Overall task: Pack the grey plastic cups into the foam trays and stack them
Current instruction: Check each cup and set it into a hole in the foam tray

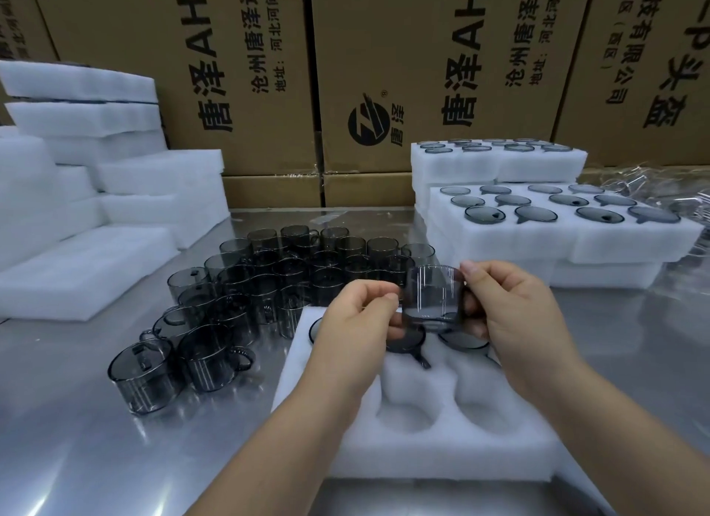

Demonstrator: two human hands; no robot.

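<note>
Both hands hold one grey see-through cup point(434, 296) above the foam tray point(442, 450) in front of me. My right hand point(515, 304) grips its right side with fingers curled round it. My left hand point(357, 316) pinches its left edge between thumb and forefinger. The tray's far holes hold cups point(407, 341); its two near holes are bare. Several loose grey cups point(269, 281) stand upside down in a cluster on the metal table, left of the tray.
Filled foam trays point(576, 239) are stacked at the right, with a taller filled stack point(499, 166) behind. Blank foam trays point(84, 193) pile up at the left. Cardboard boxes point(365, 74) wall off the back. Crumpled clear plastic point(661, 189) lies far right.
</note>
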